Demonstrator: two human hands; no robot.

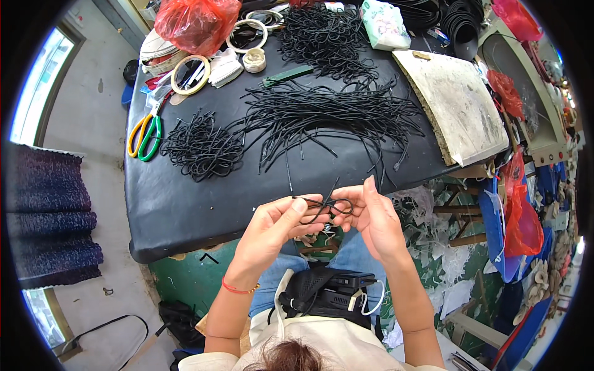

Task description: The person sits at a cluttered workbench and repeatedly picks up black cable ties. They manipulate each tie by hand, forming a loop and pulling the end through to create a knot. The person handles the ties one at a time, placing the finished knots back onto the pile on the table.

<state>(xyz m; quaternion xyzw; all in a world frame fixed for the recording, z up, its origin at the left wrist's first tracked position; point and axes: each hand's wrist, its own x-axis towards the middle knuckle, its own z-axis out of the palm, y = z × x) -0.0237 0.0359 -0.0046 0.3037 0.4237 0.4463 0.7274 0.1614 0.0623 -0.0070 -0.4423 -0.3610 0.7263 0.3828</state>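
Just off the near edge of the table, a thin black cord (322, 203) is looped into a bow-like shape between my hands. My left hand (278, 224) pinches it, thumb pressed down on the fingers. My right hand (375, 226) has its thumb raised away from the fingers, and the cord's right loop lies against its fingertips. Beyond my hands, a wide bundle of straight black cords (334, 114) lies across the table. A smaller heap of looped cords (204, 145) sits to its left, and a larger tangled pile (322, 40) is behind it.
On the black-covered table (179, 213) are scissors (148, 136) with yellow and green handles, a green strip (288, 75), tape rolls (190, 75), and a red plastic bag (197, 25). A worn pale board (455, 102) covers the right side. Scraps litter the green floor (185, 278).
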